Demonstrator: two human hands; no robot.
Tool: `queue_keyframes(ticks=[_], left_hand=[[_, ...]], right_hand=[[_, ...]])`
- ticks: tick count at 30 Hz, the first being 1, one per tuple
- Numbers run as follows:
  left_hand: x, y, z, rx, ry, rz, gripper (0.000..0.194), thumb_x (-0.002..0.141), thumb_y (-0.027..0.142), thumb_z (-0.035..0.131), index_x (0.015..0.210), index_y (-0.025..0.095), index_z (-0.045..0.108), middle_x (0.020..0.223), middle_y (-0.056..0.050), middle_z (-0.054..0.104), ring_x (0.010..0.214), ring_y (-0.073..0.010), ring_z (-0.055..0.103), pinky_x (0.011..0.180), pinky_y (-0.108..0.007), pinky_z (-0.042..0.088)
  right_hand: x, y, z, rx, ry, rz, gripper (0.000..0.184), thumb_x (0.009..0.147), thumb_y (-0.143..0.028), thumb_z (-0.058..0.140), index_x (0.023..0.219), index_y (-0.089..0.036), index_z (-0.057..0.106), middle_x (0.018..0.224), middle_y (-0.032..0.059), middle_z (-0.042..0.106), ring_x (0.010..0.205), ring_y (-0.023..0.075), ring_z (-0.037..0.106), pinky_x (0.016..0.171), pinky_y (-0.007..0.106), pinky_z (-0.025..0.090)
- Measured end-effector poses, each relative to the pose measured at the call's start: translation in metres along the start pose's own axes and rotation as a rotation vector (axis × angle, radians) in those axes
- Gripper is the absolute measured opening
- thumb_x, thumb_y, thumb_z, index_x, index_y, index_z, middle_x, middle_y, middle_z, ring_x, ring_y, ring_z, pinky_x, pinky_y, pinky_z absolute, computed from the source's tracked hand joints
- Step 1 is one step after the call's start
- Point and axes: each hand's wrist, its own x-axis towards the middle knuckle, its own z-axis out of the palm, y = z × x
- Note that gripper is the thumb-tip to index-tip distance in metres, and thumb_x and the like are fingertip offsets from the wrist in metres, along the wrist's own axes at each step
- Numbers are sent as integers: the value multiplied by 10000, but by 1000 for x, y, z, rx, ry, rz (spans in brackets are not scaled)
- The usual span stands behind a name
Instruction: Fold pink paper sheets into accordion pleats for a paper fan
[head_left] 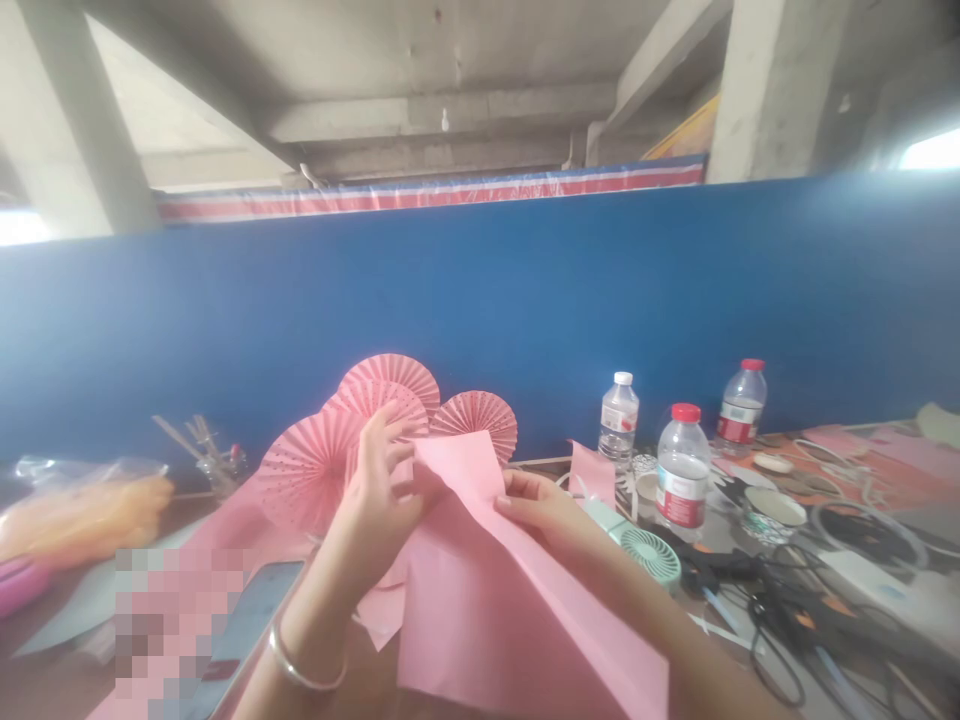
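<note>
A large pink sheet of paper (pixel 469 610) hangs in front of me, with a long strip folded over along its right side. My right hand (pixel 536 505) pinches the folded edge between thumb and fingers. At the paper's upper left, my left hand (pixel 386 490) is raised with its fingers apart. Its thumb reaches to the sheet's edge and is partly hidden there. A silver bangle (pixel 304 670) circles the left wrist. Behind the hands stand several pleated pink paper fans, among them a round one (pixel 484 415) on the right and a wider one (pixel 304 470) on the left.
Right of the paper are a mint handheld fan (pixel 649 555), a red-capped bottle (pixel 682 480), a white-capped bottle (pixel 619 420) and tangled black cables (pixel 780 610). At left lie a phone (pixel 255 620) and a plastic bag (pixel 90 505). A blue partition (pixel 480 290) closes off the back.
</note>
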Motion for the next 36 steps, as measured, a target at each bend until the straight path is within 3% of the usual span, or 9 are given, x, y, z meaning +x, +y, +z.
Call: queue_keyframes(ticks=[2,5,8,15,20,23,27,32,36], left_hand=[[2,-6,1,-22,-42,-109,792,682,262,629,1332,245,175,1133,-101,519,932,-211,575,733,-352,500],[4,-8,-2,-55,-213,-258,612,684,274,601,1246,191,373,939,-71,629,805,-216,621,690,-353,505],[6,-6,-8,-62,-277,-300,472,674,273,584,1128,174,503,840,-55,662,811,-236,624,694,-355,497],[9,-17,-21,187,-272,-243,260,720,300,513,939,196,606,849,-34,672,803,-224,618,737,-361,469],[12,-13,-40,387,-168,-120,250,796,344,442,962,243,599,973,-3,650,891,-196,594,764,-286,440],[18,-21,-47,544,-339,-74,244,821,340,399,929,280,610,936,36,651,846,-171,593,733,-252,422],[9,-62,-27,788,-615,98,282,853,282,341,884,247,619,821,0,635,766,-155,565,761,-275,389],[-36,-108,14,885,-729,82,237,817,168,397,742,209,618,780,-57,586,852,-207,512,806,-358,356],[-64,-108,41,917,-723,63,334,794,91,383,1070,194,541,1067,-112,541,1083,-247,425,963,-459,212]], right_hand=[[1,1,-2,18,29,-7,269,571,-269,746,750,-160,578,687,-10,623,602,118,579,593,234,437],[4,4,-7,66,59,-39,246,617,-279,719,783,-170,574,692,-5,636,625,134,592,609,251,450],[8,4,-15,77,98,-87,224,642,-281,701,788,-173,570,690,0,638,626,141,595,598,253,457],[4,-14,-33,30,189,-186,190,665,-259,682,787,-179,560,702,-2,631,621,133,586,581,239,452],[-5,-32,-44,-65,221,-195,197,662,-269,671,729,-178,510,679,-17,597,578,104,554,543,211,427],[-6,-28,-58,-331,235,-55,245,608,-263,694,662,-168,475,653,-16,583,523,84,517,453,177,376],[-7,17,-90,-725,239,146,205,606,-240,655,605,-162,464,522,-41,518,455,77,486,390,166,344],[-20,84,-120,-1072,290,316,153,653,-217,587,611,-181,444,412,-43,511,361,80,467,334,156,301],[-20,97,-123,-1144,301,351,143,619,-186,609,571,-178,475,373,-32,512,331,106,491,333,174,330]])
